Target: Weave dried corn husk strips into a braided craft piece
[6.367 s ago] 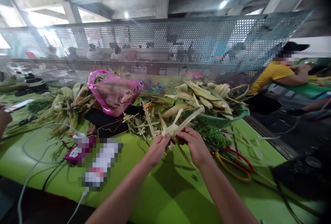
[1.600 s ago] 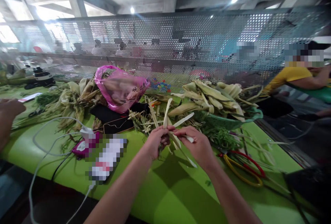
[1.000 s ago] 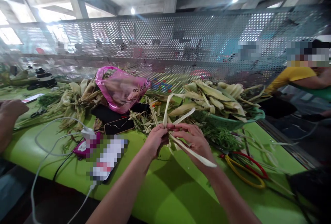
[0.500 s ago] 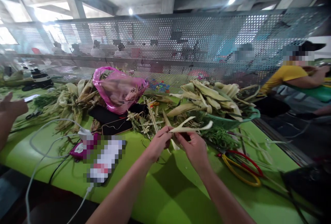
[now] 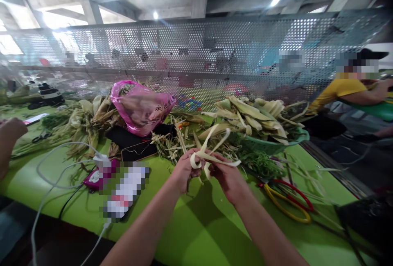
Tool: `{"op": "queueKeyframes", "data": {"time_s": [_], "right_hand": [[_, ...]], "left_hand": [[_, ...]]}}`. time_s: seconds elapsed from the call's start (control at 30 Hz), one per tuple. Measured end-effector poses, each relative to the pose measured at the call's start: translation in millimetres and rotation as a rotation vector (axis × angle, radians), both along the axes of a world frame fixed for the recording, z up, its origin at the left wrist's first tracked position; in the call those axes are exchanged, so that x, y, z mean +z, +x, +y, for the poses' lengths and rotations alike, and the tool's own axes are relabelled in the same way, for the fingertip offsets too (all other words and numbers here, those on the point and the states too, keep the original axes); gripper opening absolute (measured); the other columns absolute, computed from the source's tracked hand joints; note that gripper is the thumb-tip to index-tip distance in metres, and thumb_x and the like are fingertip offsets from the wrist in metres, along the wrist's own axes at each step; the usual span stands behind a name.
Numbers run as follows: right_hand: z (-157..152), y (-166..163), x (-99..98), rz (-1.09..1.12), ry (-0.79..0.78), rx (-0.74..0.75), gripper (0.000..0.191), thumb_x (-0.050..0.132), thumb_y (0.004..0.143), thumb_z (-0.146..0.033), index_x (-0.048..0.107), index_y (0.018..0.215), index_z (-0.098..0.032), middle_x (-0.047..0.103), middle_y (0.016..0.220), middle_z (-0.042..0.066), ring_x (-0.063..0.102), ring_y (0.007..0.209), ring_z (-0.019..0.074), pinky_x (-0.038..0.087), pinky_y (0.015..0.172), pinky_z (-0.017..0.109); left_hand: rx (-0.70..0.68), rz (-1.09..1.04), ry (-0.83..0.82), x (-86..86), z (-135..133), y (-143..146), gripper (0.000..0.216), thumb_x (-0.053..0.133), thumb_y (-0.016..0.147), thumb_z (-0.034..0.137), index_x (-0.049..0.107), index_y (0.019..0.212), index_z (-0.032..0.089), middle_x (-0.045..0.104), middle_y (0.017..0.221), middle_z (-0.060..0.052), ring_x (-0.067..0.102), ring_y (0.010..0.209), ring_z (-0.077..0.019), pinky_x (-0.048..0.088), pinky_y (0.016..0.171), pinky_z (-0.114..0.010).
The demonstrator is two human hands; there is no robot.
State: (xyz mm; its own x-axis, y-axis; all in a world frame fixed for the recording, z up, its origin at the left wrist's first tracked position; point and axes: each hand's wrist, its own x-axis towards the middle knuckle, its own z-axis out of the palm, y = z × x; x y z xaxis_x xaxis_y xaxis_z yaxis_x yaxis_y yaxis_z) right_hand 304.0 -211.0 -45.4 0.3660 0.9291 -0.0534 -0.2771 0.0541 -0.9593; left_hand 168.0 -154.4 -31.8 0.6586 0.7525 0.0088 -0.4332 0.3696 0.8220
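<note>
Over a bright green table (image 5: 196,225), my left hand (image 5: 183,170) and my right hand (image 5: 227,179) are closed together on a bundle of pale corn husk strips (image 5: 209,154). One strip curls into a loop between my thumbs. Other strips stick up and out to the right. Both hands pinch the strips close together, a little above the tabletop.
A green basin (image 5: 270,143) piled with husks stands behind right. Loose husks (image 5: 86,122), a pink plastic bag (image 5: 139,106), a phone (image 5: 139,150) and white cables (image 5: 61,163) lie left. Red and yellow rings (image 5: 288,204) lie right. Another person's hand (image 5: 10,133) is far left; a person in yellow (image 5: 346,89) sits right.
The long strip that stuck out to the right has been bent into a loop between my hands. My hands stay together at the same spot. The hand at far left has closed.
</note>
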Motion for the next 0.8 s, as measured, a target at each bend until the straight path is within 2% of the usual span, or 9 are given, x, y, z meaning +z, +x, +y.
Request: {"op": "queueKeyframes", "data": {"time_s": [0.07,0.13,0.2,0.33,0.43,0.57,0.7,0.8], "right_hand": [[3,0,-3.3,0.075,0.033,-0.012,0.029,0.074,0.066,-0.028,0.074,0.093,-0.021,0.07,0.09,0.004,0.053,0.06,0.0127,0.041,0.053,0.025],[5,0,-3.8,0.065,0.073,-0.04,0.024,0.076,0.062,-0.025,0.074,0.086,-0.021,0.07,0.083,0.003,0.052,0.059,0.0123,0.041,0.053,0.025],[4,-2,-1.8,0.011,0.111,-0.066,0.022,0.077,0.06,-0.022,0.073,0.082,-0.022,0.07,0.079,0.001,0.055,0.061,0.0132,0.043,0.056,0.025],[1,-7,5.2,-0.159,0.16,-0.06,0.03,0.078,0.063,-0.024,0.07,0.092,-0.024,0.071,0.089,0.002,0.063,0.079,0.0181,0.049,0.073,0.031],[-1,-8,8.4,-0.302,0.182,-0.042,0.03,0.078,0.065,-0.031,0.068,0.092,-0.023,0.07,0.087,0.003,0.063,0.077,0.0187,0.049,0.073,0.032],[-2,-5,8.9,-0.438,0.159,-0.038,0.029,0.075,0.07,-0.042,0.065,0.087,-0.021,0.066,0.078,0.003,0.06,0.065,0.0166,0.047,0.06,0.029],[-2,0,9.1,-0.571,0.175,-0.143,0.027,0.072,0.071,-0.043,0.065,0.083,-0.019,0.063,0.074,0.003,0.055,0.065,0.0163,0.043,0.058,0.028],[-2,4,8.1,-0.598,0.168,-0.194,0.026,0.073,0.069,-0.042,0.067,0.079,-0.019,0.062,0.071,0.003,0.054,0.064,0.0165,0.041,0.056,0.028]], "left_hand": [[-0.037,-0.028,-0.026,-2.1,1,0,0.031,0.068,0.068,0.032,0.057,0.092,0.017,0.049,0.057,0.005,0.024,0.041,-0.0018,0.014,0.044,-0.019],[-0.036,-0.012,-0.063,-4.7,2,2,0.03,0.066,0.069,0.031,0.055,0.093,0.018,0.049,0.055,0.006,0.022,0.039,-0.0018,0.014,0.043,-0.019],[-0.004,0.031,-0.101,-7.3,4,3,0.028,0.065,0.068,0.03,0.053,0.089,0.018,0.048,0.054,0.006,0.022,0.039,-0.0021,0.013,0.043,-0.019],[0.033,0.107,-0.135,-11.0,7,5,0.021,0.06,0.066,0.028,0.047,0.078,0.018,0.044,0.052,0.007,0.021,0.038,-0.0023,0.01,0.043,-0.02],[0.022,0.175,-0.124,-12.3,6,5,0.019,0.057,0.067,0.029,0.042,0.073,0.019,0.041,0.05,0.007,0.022,0.038,-0.0029,0.011,0.043,-0.02],[0.053,0.31,-0.006,-11.6,3,9,0.021,0.06,0.069,0.03,0.042,0.072,0.019,0.041,0.052,0.007,0.029,0.041,-0.0041,0.015,0.042,-0.019],[0.103,0.337,0.155,-13.9,1,14,0.018,0.062,0.065,0.016,0.044,0.07,0.018,0.044,0.057,0.006,0.039,0.049,-0.0058,0.027,0.046,-0.019],[0.082,0.406,0.233,-20.3,3,15,0.013,0.056,0.069,0.012,0.044,0.071,0.018,0.044,0.061,0.004,0.041,0.053,-0.0073,0.031,0.049,-0.02]]}}
